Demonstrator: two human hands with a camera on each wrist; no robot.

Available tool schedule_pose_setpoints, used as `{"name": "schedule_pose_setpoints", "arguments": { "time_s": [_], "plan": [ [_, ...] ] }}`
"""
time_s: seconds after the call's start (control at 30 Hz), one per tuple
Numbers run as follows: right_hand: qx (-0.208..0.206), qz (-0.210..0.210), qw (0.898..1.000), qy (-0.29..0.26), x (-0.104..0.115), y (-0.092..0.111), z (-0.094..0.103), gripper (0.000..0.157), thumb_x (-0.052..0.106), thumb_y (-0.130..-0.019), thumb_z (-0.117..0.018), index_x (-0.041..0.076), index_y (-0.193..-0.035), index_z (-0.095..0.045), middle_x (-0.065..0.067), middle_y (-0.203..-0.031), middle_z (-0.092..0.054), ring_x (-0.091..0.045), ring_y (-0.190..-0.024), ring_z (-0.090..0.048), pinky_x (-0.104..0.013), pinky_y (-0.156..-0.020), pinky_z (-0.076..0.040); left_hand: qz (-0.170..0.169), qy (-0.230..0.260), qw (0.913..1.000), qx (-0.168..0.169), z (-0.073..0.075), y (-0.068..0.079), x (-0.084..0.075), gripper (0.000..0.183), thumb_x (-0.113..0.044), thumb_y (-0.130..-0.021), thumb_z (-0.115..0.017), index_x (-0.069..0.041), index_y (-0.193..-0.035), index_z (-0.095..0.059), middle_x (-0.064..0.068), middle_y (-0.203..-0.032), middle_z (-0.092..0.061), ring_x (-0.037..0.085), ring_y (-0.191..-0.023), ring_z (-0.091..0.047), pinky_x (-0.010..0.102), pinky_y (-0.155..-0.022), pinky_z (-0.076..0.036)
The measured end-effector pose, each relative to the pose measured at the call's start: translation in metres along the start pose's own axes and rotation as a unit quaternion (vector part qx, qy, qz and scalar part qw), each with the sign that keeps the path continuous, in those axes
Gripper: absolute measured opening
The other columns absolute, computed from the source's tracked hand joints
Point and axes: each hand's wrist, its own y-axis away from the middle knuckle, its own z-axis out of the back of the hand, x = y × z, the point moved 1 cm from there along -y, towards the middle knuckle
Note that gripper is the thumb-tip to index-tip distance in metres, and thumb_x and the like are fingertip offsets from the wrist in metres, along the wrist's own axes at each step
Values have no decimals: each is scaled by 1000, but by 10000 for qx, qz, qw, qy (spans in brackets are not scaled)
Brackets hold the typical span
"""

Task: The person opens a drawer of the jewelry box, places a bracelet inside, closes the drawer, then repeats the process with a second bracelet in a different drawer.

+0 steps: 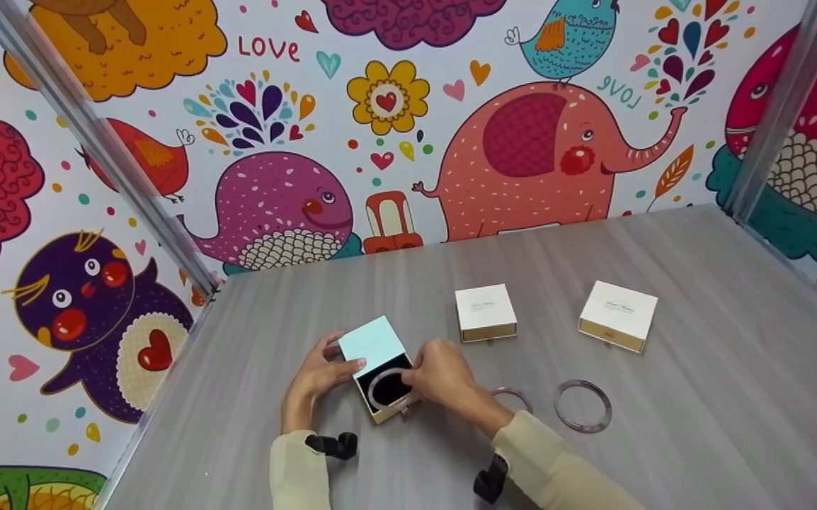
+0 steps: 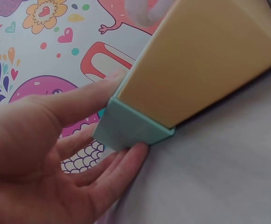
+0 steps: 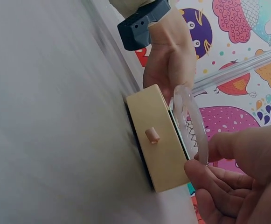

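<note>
My left hand grips the turquoise sleeve of a small drawer-style gift box, thumb on top and fingers along its side. The box's gold drawer is pulled out toward me, with a small tab on its front and a black lining inside. Over this lining, my right hand pinches a pale, translucent bangle between thumb and forefinger. In the right wrist view the bangle stands tilted just above the drawer's rim. The left wrist view shows the gold underside of the drawer with my fingers around the turquoise end.
Two white-topped boxes with gold sides, one near the middle and another at the right, stand farther back. A purplish bangle lies on the grey table; a second bangle is partly hidden by my right forearm. A cartoon-patterned wall rises behind.
</note>
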Motion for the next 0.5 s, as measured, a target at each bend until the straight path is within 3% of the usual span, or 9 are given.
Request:
{"name": "schedule_pose_setpoints", "arguments": {
  "time_s": [0.27, 0.5],
  "plan": [
    [-84, -92, 9999, 71, 3, -1, -7, 43, 8, -79, -75, 17, -48, -46, 14, -45, -35, -4, -43, -34, -19, -40, -24, 35, -117, 9999, -55, -1, 0, 1, 84, -5, -81, -82, -3, -152, -36, 30, -150, -38, 31, -114, -61, 41, -95, -55],
    [-320, 202, 9990, 247, 2, -5, -10, 51, 7, -76, -73, 21, -46, -33, 14, -45, -25, -3, -44, -25, -21, -41, -18, 95, 46, 9999, -44, -1, -3, 2, 83, -1, -81, -80, -1, -152, -36, 31, -147, -40, 24, -101, -65, 32, -84, -58]
  ]
}}
